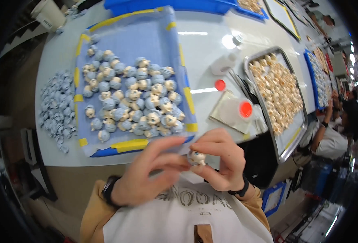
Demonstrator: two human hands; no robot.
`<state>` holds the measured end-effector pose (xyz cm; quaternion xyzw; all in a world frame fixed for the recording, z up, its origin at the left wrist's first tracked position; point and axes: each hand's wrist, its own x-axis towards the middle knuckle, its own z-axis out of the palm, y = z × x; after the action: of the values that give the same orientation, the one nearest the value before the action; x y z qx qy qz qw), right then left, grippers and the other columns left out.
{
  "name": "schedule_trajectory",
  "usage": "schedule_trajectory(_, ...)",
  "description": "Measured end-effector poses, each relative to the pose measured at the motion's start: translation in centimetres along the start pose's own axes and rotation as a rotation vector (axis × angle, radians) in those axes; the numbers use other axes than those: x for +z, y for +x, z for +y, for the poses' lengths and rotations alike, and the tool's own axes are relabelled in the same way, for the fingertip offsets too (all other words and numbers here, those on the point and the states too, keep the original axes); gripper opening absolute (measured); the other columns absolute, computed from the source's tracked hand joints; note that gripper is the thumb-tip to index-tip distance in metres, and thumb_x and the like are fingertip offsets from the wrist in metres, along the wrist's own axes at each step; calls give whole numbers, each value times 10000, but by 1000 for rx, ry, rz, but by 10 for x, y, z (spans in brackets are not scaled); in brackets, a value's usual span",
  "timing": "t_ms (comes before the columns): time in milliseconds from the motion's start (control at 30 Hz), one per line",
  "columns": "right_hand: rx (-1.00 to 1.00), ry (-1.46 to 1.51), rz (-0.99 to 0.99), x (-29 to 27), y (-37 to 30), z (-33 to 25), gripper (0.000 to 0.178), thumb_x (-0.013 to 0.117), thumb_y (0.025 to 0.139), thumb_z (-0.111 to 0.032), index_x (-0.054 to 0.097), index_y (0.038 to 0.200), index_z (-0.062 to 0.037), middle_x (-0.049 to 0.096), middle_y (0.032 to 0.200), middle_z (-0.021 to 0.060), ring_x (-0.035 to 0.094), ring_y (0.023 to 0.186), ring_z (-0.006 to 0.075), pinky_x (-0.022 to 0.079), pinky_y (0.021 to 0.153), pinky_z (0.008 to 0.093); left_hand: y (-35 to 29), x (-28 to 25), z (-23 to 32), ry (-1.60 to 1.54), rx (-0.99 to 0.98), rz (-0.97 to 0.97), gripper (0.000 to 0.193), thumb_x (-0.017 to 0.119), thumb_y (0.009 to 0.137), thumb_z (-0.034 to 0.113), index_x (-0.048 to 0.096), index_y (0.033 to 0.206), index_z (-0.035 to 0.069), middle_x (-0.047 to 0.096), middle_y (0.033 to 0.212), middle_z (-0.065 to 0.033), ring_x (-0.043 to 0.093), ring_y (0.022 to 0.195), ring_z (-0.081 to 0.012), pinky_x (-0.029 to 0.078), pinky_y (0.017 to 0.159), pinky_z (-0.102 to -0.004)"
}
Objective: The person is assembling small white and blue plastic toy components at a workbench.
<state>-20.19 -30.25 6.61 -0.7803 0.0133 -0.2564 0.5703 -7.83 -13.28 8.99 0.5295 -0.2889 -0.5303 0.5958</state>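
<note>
Close to my body, my right hand [223,160] pinches a small doll head [196,158] between thumb and fingers. Its face is pale, with a bluish-grey part at one side. My left hand [150,174], a little smeared by motion, has its fingers stretched toward the doll head; whether they touch it I cannot tell. Just beyond both hands lies a blue cloth-lined tray [142,30] edged with yellow tape. On it sit many doll heads [144,83] with blue-grey caps or hair. Left of the tray, small blue-grey cap-like pieces [57,101] are heaped on the table.
A metal tray [302,121] of cream and tan pieces stands at the right. Between the trays are a white bottle [223,64], a red cap [220,85] and a red-lidded container [231,111]. A blue bin [171,6] is at the back. People sit far right.
</note>
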Motion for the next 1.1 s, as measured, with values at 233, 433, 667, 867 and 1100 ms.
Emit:
schedule_trajectory(233,-38,-809,-40,32,44,5,500,627,691,60,555,1185,34,570,1129,197,531,1045,351,412,904,406,-106,-114,-21,1199,45,1210,808,757,729,213,331,1400,66,278,1444,-211,282,1341,-345,251,1076,-459)
schedule_trajectory(433,16,-593,-59,21,24,-20,536,634,696,39,551,1224,-6,462,1306,211,459,1178,385,372,975,444,-111,-142,-61,1247,15,1225,841,761,718,164,287,1404,52,224,1447,-219,256,1332,-385,249,1077,-446)
schedule_trajectory(667,26,-427,-54,21,9,-13,497,644,652,53,598,1141,-23,526,1215,193,518,1087,370,416,926,448,-100,-159,-72,1257,199,1373,561,746,726,111,429,1179,11,418,1217,-171,414,1148,-335,340,977,-421)
schedule_trajectory(867,-4,-426,-65,20,6,-12,462,646,647,39,614,1104,-23,543,1176,189,530,1062,363,433,901,438,-99,-158,-74,1223,194,1418,424,724,751,105,457,1066,6,462,1037,-128,455,957,-273,386,853,-379)
schedule_trajectory(1100,0,-404,-62,21,3,-11,437,648,663,22,618,1097,-24,555,1153,186,542,1038,361,441,885,435,-102,-158,-78,1133,97,1418,379,707,773,118,461,1044,19,478,994,-115,457,914,-256,387,817,-360)
